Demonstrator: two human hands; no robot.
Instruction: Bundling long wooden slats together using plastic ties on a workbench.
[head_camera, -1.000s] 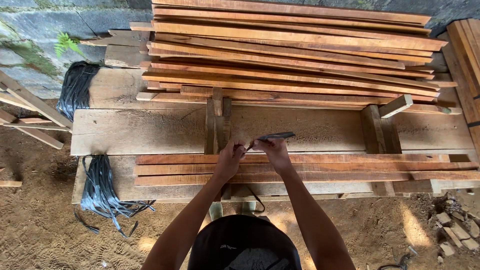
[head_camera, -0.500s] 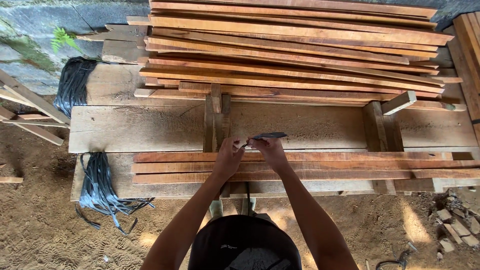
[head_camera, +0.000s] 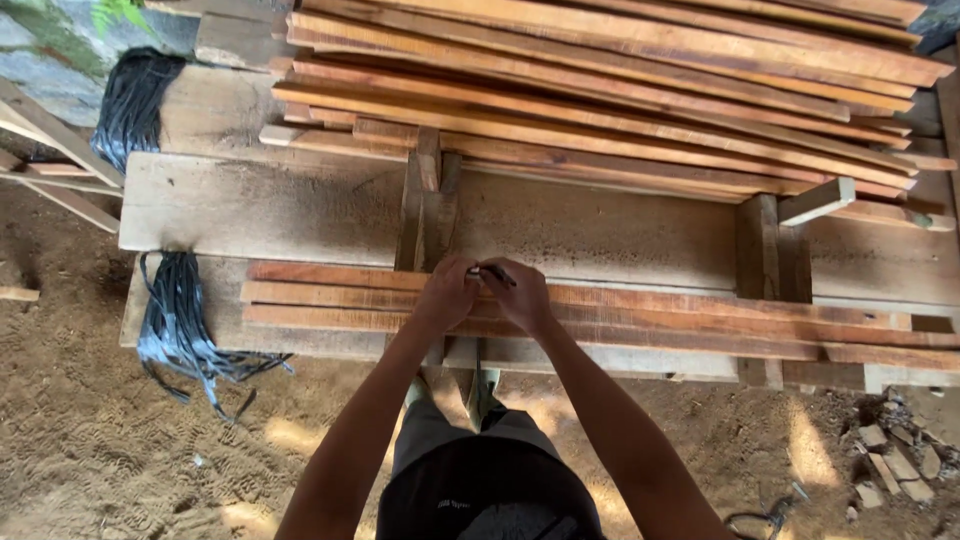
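Note:
My left hand (head_camera: 445, 295) and my right hand (head_camera: 520, 293) meet over a small bundle of reddish wooden slats (head_camera: 650, 315) on the near edge of a rough plank workbench (head_camera: 300, 215). Both hands pinch a thin black strap (head_camera: 490, 272) between their fingertips, right above the slats. A length of the same strap hangs down below the bench between my legs. The strap's free end is now hidden by my fingers.
A large stack of long reddish slats (head_camera: 600, 90) covers the far side of the bench. Two bundles of black straps (head_camera: 180, 320) (head_camera: 125, 95) hang over the bench's left end. Wooden uprights (head_camera: 425, 215) (head_camera: 765, 250) stand on the bench. Sandy ground and rubble (head_camera: 900, 450) lie below.
The strap end that stuck out to the right has been pulled in between my fingers. Both hands have dropped closer to the slat bundle, and the view has tilted down.

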